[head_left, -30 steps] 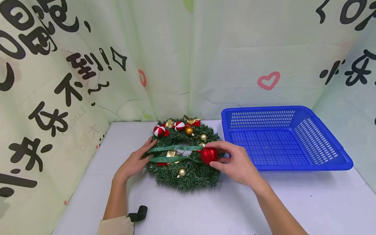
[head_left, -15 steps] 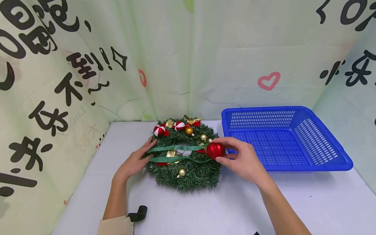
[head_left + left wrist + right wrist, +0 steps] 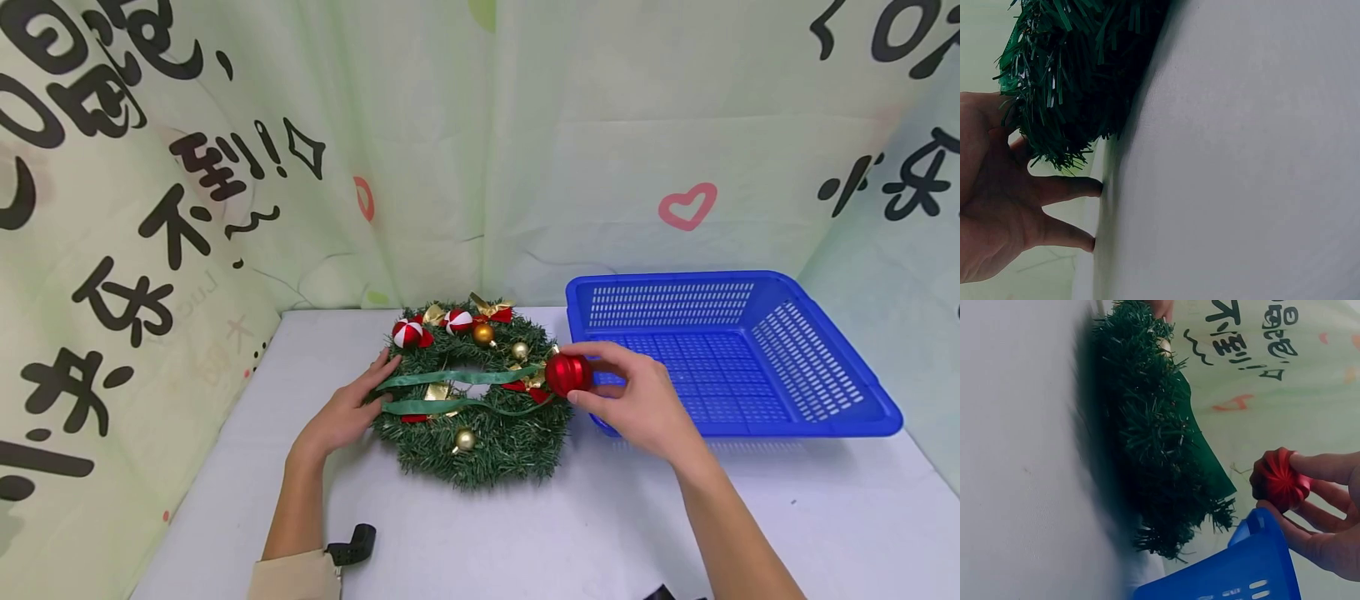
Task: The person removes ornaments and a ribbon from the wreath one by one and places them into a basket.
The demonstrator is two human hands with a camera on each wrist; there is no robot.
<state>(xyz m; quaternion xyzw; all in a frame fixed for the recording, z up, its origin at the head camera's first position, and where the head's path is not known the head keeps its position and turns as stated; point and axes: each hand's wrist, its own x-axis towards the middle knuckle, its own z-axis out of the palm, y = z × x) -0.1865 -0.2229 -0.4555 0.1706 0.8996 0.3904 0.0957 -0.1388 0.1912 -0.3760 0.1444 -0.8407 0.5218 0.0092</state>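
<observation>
A green Christmas wreath (image 3: 480,462) lies on the table, decorated with red-and-white balls, gold balls and red-gold bows. Green ribbon (image 3: 450,379) runs in two strands across it. My left hand (image 3: 345,412) rests at the wreath's left side; in the left wrist view its fingers (image 3: 1066,187) are spread and straight, two tips at the tabletop. With thumb and fingers, my right hand (image 3: 637,400) pinches a ribbed red bauble (image 3: 567,374) at the wreath's right edge. The right wrist view shows this bauble (image 3: 1282,480) held above the wreath's level, beside the basket's rim.
A blue plastic basket (image 3: 735,429) with perforated walls stands right of the wreath, close behind my right hand. The white table (image 3: 450,550) ends at a printed curtain (image 3: 525,167) behind and at both sides. A black strap piece (image 3: 352,546) sits at my left wrist.
My right hand has moved rightward and slightly back with the red bauble, from over the wreath to its right edge, uncovering a red-gold bow. My left hand has stayed still.
</observation>
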